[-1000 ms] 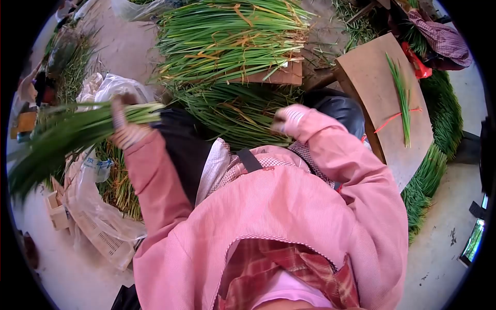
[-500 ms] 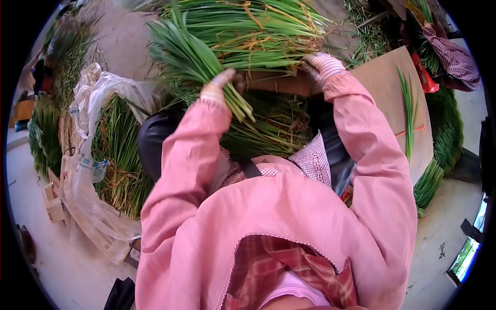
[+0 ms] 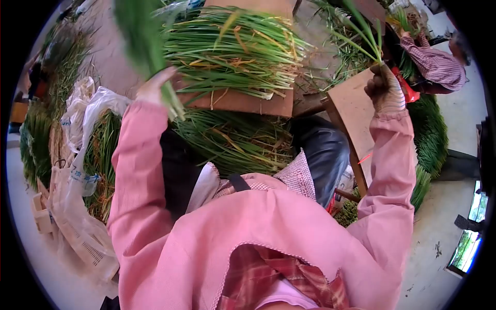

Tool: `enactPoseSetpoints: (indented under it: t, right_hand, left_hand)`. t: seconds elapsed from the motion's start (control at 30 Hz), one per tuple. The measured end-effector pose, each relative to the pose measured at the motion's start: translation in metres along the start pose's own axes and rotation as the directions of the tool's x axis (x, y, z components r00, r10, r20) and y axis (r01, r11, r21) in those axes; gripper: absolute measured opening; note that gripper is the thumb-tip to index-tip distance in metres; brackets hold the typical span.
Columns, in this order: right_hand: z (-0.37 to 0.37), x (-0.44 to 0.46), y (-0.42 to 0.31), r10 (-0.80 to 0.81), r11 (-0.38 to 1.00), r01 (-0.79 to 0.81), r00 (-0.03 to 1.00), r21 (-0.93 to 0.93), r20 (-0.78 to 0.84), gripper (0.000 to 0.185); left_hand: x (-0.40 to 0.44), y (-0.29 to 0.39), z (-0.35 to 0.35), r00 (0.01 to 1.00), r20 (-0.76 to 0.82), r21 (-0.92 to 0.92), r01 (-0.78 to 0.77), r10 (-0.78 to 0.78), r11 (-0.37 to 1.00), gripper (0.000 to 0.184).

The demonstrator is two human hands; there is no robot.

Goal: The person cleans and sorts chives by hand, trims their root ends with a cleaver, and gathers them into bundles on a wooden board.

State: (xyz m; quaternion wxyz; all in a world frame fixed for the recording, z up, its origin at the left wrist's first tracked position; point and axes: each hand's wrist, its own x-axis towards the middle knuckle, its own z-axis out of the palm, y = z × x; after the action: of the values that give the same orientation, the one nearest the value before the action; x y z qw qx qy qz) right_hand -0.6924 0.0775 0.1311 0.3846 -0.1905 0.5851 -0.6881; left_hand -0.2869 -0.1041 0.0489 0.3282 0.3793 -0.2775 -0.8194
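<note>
My left hand (image 3: 156,89) is closed round a thick bunch of garlic chives (image 3: 142,39), whose pale cut ends stick out below the fist. The leafy upper part is smeared by motion. Off to the right, my right hand (image 3: 385,89) pinches a few loose chives (image 3: 368,32), their tips pointing up and left. Between the hands, a wide pile of chives (image 3: 232,51) with some yellowed leaves lies crosswise on a brown board (image 3: 243,103). More chives (image 3: 232,142) lie below it, near my lap.
A second board (image 3: 351,103) stands at right, with a red tie (image 3: 365,158) on it. Plastic sheeting (image 3: 77,175) surrounds chives (image 3: 103,160) at left. Stacked chives (image 3: 431,134) line the right side. Another person (image 3: 434,62) sits at the upper right, handling greens.
My left hand has swung up and left with its bunch. My right hand has left the pile and moved right, now holding a few chives; those on the right board are gone from it.
</note>
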Motion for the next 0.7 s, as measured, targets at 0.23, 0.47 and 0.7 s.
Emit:
enactPoseSetpoints:
  t: [0.23,0.47,0.7]
  right_hand:
    - [0.058,-0.039,0.094,0.326,0.936,-0.25,0.882,-0.248,0.341,0.033]
    - [0.069,-0.072,0.195,0.267,0.951,-0.115,0.774,-0.286,0.574,0.022]
    - [0.079,-0.121,0.206,0.318,0.937,-0.164,0.767,-0.309,0.557,0.028]
  left_hand:
    - [-0.068,-0.059,0.006,0.87,0.015,-0.333,-0.46,0.492,0.823,0.024]
    - [-0.094,-0.149,0.007,0.969,-0.211,-0.342,-0.193,0.124,0.92,0.019]
    - [-0.086,-0.165,0.025,0.94,-0.339,-0.168,-0.099,0.037,0.981,0.026]
